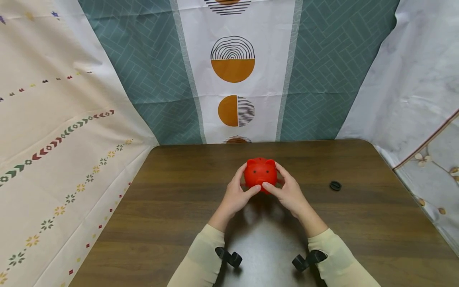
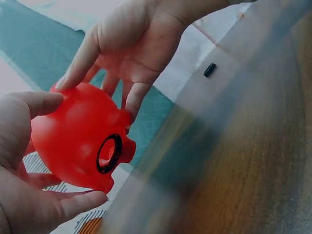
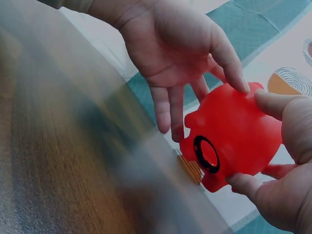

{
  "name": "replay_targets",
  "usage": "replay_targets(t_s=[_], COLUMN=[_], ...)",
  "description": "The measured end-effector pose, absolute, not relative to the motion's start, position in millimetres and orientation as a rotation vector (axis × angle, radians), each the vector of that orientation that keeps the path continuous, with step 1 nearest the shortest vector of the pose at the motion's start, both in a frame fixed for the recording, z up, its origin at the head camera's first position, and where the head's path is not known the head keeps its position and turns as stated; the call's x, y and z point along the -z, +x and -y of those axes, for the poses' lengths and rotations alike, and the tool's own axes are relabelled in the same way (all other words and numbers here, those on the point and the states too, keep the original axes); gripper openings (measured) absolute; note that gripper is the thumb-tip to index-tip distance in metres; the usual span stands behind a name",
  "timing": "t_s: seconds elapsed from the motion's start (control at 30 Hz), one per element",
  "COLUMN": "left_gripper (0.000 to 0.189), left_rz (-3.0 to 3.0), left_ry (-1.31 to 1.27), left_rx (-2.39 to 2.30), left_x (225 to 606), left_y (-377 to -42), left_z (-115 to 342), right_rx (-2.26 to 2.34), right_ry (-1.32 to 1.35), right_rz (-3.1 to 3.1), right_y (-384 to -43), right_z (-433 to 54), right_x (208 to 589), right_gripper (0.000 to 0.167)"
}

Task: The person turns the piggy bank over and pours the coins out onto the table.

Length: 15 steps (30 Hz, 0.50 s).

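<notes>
A red piggy bank is held up over the table, its face towards the head camera. My left hand grips it from the left, thumb near the snout. On the other side my right hand holds it in the same way, the two thumb tips close together. Both wrist views show its underside with stubby feet and a round opening ringed in black. Through that opening the hollow inside shows red. Off to the right, a small black oval plug lies on the table.
The brown wooden table has rounded far corners. Behind it hangs a green and white patterned cloth. Pale cloths drape on the left and right sides. Black straps with small cameras sit on both sleeves.
</notes>
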<state>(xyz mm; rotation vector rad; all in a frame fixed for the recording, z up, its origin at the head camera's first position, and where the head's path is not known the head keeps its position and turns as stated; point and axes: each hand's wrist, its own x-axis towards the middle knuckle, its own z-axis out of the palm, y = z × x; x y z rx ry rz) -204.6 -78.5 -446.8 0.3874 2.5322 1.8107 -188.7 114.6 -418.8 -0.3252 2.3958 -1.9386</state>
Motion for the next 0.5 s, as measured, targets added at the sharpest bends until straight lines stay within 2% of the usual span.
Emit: replay_targets(t_s=[0.2, 0.3, 0.5], left_gripper=[0.076, 0.075, 0.081], left_rz=[-2.582, -2.606, -2.475], left_ry=[0.375, 0.391, 0.644], left_rx=[-1.769, -1.770, -2.005], left_x=[450.6, 451.9, 451.5], left_y=[-204.8, -205.0, -205.0], left_z=[77.5, 77.0, 77.1], right_rx=[1.914, 1.911, 2.035], right_ry=[-0.266, -0.260, -0.528], right_rz=[-2.389, -2.396, -2.460], right_y=[-201.3, -200.2, -198.8], right_z=[-121.4, -122.4, -124.1], right_x=[439.4, 438.0, 434.4], right_gripper=[0.083, 0.083, 0.078])
